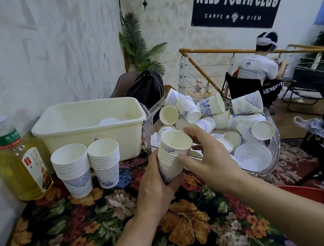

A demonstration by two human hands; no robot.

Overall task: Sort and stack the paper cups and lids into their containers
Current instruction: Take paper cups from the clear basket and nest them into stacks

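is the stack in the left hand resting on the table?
No, the left hand holds the cup stack tilted above the floral tablecloth, with the right hand at its rim.

Casual club lounge or café loft, "WILD YOUTH CLUB" banner (237, 1) upper right, stair railing (211, 63), potted palm (139, 44), folding chairs (307, 86), floral-clothed table (87, 224)
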